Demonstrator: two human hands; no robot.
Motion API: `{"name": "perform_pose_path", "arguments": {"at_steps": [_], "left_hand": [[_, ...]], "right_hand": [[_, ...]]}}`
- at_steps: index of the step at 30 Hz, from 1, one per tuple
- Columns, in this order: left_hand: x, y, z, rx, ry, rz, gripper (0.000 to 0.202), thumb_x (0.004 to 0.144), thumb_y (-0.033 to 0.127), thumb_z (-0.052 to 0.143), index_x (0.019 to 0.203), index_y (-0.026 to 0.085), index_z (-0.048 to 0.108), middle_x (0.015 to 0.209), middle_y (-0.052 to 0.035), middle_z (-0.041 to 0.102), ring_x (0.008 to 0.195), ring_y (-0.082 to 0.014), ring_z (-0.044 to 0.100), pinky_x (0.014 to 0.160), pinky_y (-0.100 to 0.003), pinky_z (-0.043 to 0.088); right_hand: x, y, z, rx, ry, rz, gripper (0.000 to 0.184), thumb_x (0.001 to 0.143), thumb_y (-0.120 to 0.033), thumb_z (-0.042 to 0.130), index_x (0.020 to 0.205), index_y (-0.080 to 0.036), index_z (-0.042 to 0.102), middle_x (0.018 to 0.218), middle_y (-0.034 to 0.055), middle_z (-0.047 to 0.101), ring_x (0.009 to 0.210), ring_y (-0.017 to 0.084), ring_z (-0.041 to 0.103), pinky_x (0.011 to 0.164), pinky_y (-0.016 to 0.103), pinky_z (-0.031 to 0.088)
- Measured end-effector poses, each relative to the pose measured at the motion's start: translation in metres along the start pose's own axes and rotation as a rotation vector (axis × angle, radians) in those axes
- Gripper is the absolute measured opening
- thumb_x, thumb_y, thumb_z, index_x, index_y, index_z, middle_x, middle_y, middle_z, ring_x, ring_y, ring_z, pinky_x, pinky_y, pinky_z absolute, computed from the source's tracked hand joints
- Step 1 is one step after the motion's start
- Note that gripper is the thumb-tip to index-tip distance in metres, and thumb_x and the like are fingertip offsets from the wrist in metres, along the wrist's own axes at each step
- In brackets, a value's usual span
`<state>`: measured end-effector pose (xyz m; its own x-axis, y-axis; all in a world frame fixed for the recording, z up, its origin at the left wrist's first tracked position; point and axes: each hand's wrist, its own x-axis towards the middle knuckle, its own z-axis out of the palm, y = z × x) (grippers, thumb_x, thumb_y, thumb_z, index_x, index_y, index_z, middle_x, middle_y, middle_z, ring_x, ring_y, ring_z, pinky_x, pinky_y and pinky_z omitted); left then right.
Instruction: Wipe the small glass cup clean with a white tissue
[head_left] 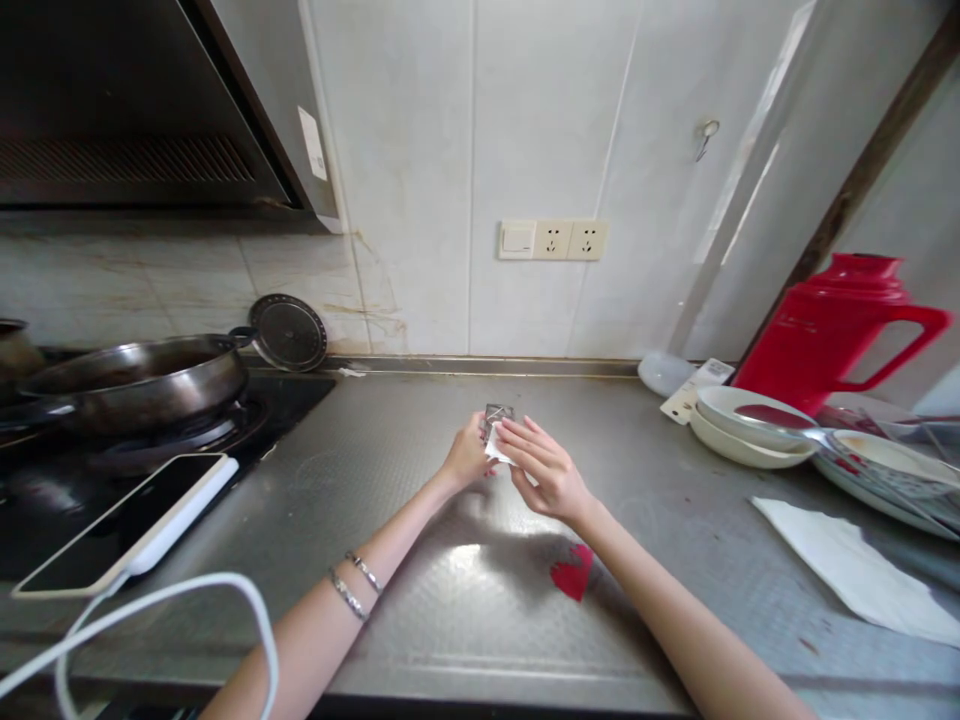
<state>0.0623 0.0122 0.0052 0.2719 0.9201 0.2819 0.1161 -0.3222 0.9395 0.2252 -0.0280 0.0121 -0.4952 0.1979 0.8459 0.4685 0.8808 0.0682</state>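
Surface (397,420): grey metal, textured, shiny at the middle
Red piece (574,575): flat, jagged-edged, towards the front
White sheet (847,570): creased, at the right
White dishes (739,448): two stacked, towards the right rear
Hob (304,395): black, at the left

You're in a kitchen, and by its lived-in look a household one. On your left a metal pan (176,390) sits on a black hob (300,398), with a dark range hood (127,90) overhead. Ahead of you, sockets (570,240) are set in a stained pale wall (405,150). Your metal bench (367,440) carries bowls (731,447) and a red jug (817,325) on the right.
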Motion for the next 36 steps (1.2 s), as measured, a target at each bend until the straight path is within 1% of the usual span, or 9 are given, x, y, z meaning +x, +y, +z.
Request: {"name": "perform_pose_path", "arguments": {"at_steps": [4, 8, 12, 14, 18, 22, 27, 32, 36], "left_hand": [[-0.001, 0.001, 0.000, -0.041, -0.004, 0.004, 0.061, 0.060, 0.039, 0.078, 0.107, 0.015, 0.048, 0.075, 0.0014, 0.060, 0.046, -0.0078, 0.053, 0.037, -0.020, 0.045], [-0.004, 0.003, 0.004, -0.034, -0.026, -0.019, 0.063, 0.060, 0.043, 0.078, 0.108, 0.015, 0.049, 0.075, 0.0019, 0.059, 0.046, -0.0070, 0.051, 0.037, -0.020, 0.046], [-0.005, 0.007, 0.005, -0.058, -0.040, -0.068, 0.058, 0.061, 0.042, 0.078, 0.104, 0.014, 0.052, 0.068, 0.0029, 0.058, 0.042, -0.0066, 0.049, 0.038, -0.020, 0.046], [-0.004, 0.008, 0.004, -0.089, -0.064, -0.085, 0.055, 0.062, 0.045, 0.076, 0.101, 0.014, 0.053, 0.066, 0.0030, 0.058, 0.040, -0.0067, 0.049, 0.038, -0.022, 0.046], [-0.002, 0.010, 0.000, -0.125, -0.112, -0.140, 0.050, 0.066, 0.051, 0.071, 0.095, 0.015, 0.054, 0.062, 0.0044, 0.056, 0.034, -0.0060, 0.047, 0.037, -0.022, 0.045], [-0.002, 0.009, -0.001, -0.136, -0.195, -0.243, 0.050, 0.072, 0.060, 0.062, 0.094, 0.015, 0.056, 0.052, 0.0037, 0.056, 0.034, -0.0099, 0.051, 0.040, -0.024, 0.047], [-0.001, 0.007, -0.002, -0.112, -0.277, -0.334, 0.062, 0.073, 0.071, 0.051, 0.098, 0.014, 0.062, 0.050, 0.0004, 0.058, 0.035, -0.0128, 0.054, 0.042, -0.025, 0.046], [0.000, 0.005, -0.009, -0.168, -0.398, -0.364, 0.078, 0.071, 0.080, 0.043, 0.102, 0.012, 0.064, 0.060, -0.0051, 0.063, 0.043, -0.0154, 0.060, 0.046, -0.026, 0.047], [0.004, 0.000, -0.014, -0.204, -0.443, -0.269, 0.081, 0.065, 0.068, 0.065, 0.124, 0.015, 0.052, 0.089, -0.0115, 0.068, 0.061, -0.0164, 0.065, 0.062, -0.031, 0.052]], "right_hand": [[-0.002, 0.005, -0.001, 0.053, 0.045, 0.125, 0.042, 0.087, -0.011, 0.046, 0.126, -0.021, 0.057, 0.128, 0.0117, 0.060, 0.125, 0.024, 0.051, 0.108, 0.052, 0.036], [-0.001, 0.009, 0.001, 0.230, 0.139, 0.444, 0.034, 0.092, -0.021, 0.045, 0.120, -0.027, 0.063, 0.122, 0.0068, 0.064, 0.118, 0.023, 0.057, 0.108, 0.052, 0.036], [0.002, 0.009, 0.002, 0.477, 0.128, 0.735, 0.033, 0.091, -0.033, 0.049, 0.122, -0.029, 0.062, 0.132, 0.0037, 0.058, 0.127, 0.026, 0.049, 0.108, 0.050, 0.036], [0.002, 0.011, 0.003, 0.571, 0.071, 0.768, 0.039, 0.088, -0.034, 0.054, 0.127, -0.029, 0.057, 0.137, 0.0033, 0.053, 0.130, 0.027, 0.045, 0.109, 0.049, 0.034], [-0.003, 0.014, 0.005, 0.563, -0.054, 0.688, 0.062, 0.080, -0.027, 0.063, 0.139, -0.029, 0.042, 0.146, 0.0044, 0.041, 0.135, 0.027, 0.038, 0.112, 0.049, 0.029], [-0.007, 0.012, 0.015, 0.513, -0.053, 0.670, 0.082, 0.072, -0.029, 0.071, 0.144, -0.028, 0.032, 0.150, 0.0076, 0.035, 0.137, 0.027, 0.033, 0.112, 0.047, 0.030], [-0.008, 0.010, 0.027, 0.572, 0.043, 0.795, 0.075, 0.068, -0.029, 0.074, 0.137, -0.027, 0.043, 0.138, 0.0092, 0.049, 0.124, 0.027, 0.050, 0.101, 0.045, 0.043], [0.001, 0.006, 0.023, 0.753, 0.117, 0.942, 0.076, 0.061, -0.026, 0.078, 0.131, -0.024, 0.050, 0.121, 0.0080, 0.063, 0.106, 0.024, 0.062, 0.094, 0.040, 0.049], [0.010, 0.003, 0.015, 0.884, 0.145, 1.077, 0.071, 0.060, -0.031, 0.078, 0.126, -0.022, 0.055, 0.109, 0.0068, 0.068, 0.090, 0.024, 0.067, 0.075, 0.037, 0.056]]}}
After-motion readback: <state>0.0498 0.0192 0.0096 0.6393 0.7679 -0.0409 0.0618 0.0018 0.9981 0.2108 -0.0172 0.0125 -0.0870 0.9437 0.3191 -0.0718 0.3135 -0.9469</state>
